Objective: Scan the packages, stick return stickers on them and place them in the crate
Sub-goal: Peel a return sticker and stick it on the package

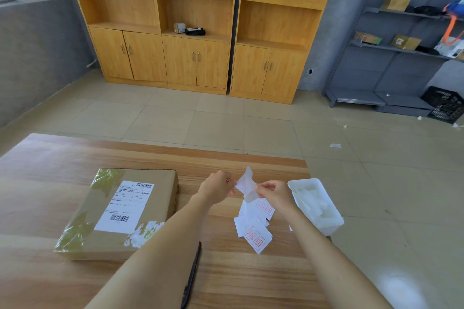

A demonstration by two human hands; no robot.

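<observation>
A wood-grain bench [75, 158] fills the foreground over a floor [200, 118] of pale beige tiles. Against the far wall stand light-wood cabinets [195, 32], with open shelves above and paired doors with metal handles below. The left wall [37, 45] is grey, turning white higher up. Grey metal shelving [401, 50] stands at the right, with a wall socket [310, 71] between it and the cabinets. Light glares off the tiles at lower right.
</observation>
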